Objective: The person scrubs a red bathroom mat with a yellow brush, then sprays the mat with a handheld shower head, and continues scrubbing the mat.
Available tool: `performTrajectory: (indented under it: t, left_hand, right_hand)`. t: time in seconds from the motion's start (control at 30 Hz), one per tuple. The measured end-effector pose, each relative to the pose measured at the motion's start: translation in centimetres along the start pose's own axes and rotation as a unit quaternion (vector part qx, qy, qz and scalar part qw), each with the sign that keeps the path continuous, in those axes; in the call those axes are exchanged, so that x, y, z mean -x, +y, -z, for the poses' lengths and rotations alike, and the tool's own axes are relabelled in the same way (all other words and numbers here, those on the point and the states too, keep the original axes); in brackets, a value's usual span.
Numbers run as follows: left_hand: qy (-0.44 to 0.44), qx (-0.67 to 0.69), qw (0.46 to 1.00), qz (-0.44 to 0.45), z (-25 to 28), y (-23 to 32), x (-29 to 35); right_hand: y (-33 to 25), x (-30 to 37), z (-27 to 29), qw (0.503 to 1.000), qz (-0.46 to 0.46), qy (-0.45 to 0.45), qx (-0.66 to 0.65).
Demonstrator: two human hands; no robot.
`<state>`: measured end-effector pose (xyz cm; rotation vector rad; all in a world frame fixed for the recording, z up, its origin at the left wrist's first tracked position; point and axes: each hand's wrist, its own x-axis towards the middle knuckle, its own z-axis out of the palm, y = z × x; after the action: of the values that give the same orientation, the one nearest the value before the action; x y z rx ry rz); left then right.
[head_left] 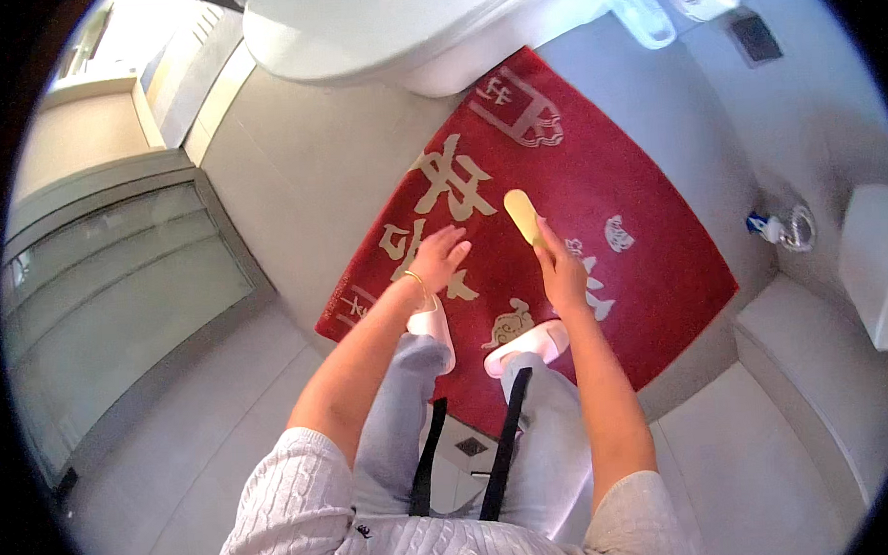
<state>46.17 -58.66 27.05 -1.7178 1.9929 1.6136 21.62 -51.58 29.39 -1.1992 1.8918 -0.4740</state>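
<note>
My right hand (pixel 559 271) grips a flat, oblong yellow object (pixel 521 212) with a rounded end, perhaps a brush seen from its back. It is held over a red mat (pixel 648 231) with pale characters and patterns. My left hand (pixel 436 258), with a gold-coloured bangle at the wrist, hovers over the mat with its fingers stretched out and nothing in them. Below it is one of my light slippers (pixel 432 329). The other pale pink slipper (pixel 539 346) rests on the mat below my right hand.
A white toilet (pixel 357 36) stands ahead, its base meeting the mat's far edge. Left is a grey-framed glass panel (pixel 132 298). A coiled silvery hose (pixel 802 228) is at the right, above a raised ledge (pixel 809 353). Two black straps hang before my legs.
</note>
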Motion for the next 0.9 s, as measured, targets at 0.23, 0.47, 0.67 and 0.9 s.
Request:
performTrajectory:
  t: [0.23,0.47,0.67,0.9]
  left_hand:
    - [-0.044,-0.311,0.949,-0.033,3.0,-13.3,-10.1]
    - [-0.060,-0.402,0.914,-0.024,1.6,-17.2,-16.1]
    - [-0.045,-0.385,0.921,-0.022,0.9,-18.9,-16.1]
    - [-0.052,-0.362,0.930,-0.028,0.5,-18.3,-16.7]
  right_hand:
    - [1.9,-14.0,-13.3,0.974,0.131,-0.086,0.165]
    - [2.0,-22.3,-20.1,0.928,0.207,-0.127,0.283]
    - [7.3,-34.3,-9.6,0.946,0.030,0.093,0.308]
    - [5.3,-32.5,-14.6,0.976,0.065,0.115,0.174]
